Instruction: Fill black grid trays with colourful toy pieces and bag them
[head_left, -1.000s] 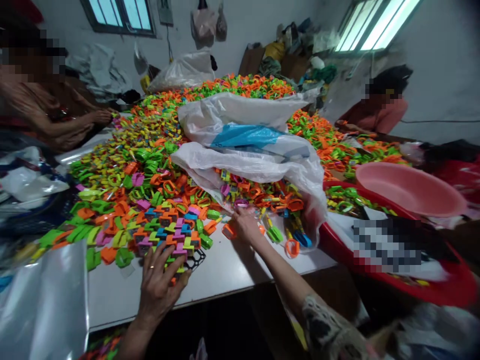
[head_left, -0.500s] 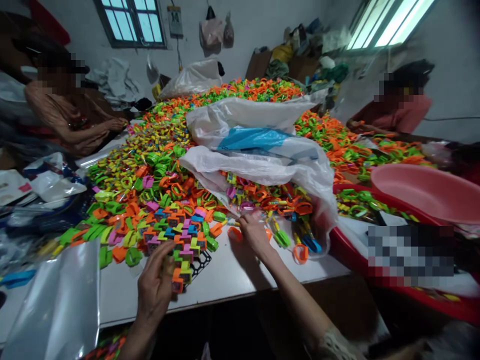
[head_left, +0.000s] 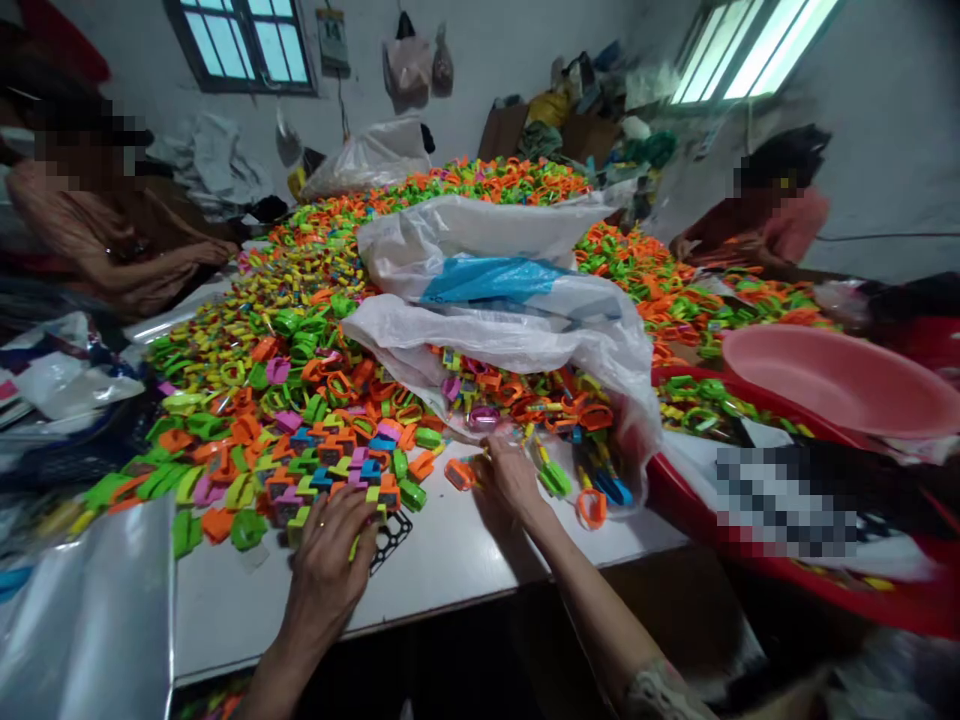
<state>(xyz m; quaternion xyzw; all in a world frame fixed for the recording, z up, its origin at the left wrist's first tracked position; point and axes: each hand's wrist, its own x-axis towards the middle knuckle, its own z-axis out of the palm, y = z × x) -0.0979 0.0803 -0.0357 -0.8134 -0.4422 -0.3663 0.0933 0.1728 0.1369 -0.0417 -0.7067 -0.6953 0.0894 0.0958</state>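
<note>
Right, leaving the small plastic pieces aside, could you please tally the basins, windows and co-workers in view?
Pink basin: 1
Red tub: 1
Windows: 2
Co-workers: 2
Total: 6

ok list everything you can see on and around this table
plastic pieces: too many to count, orange, green, yellow, pink, blue, heaped over the table
white plastic bag: one, lying open on the heap
black grid tray: one, under the near blocks
pink basin: one, right side
red tub: one, under the basin
table: one, white
co-workers: two, far left and far right
left hand: on the blocks
right hand: at the bag's mouth
</note>
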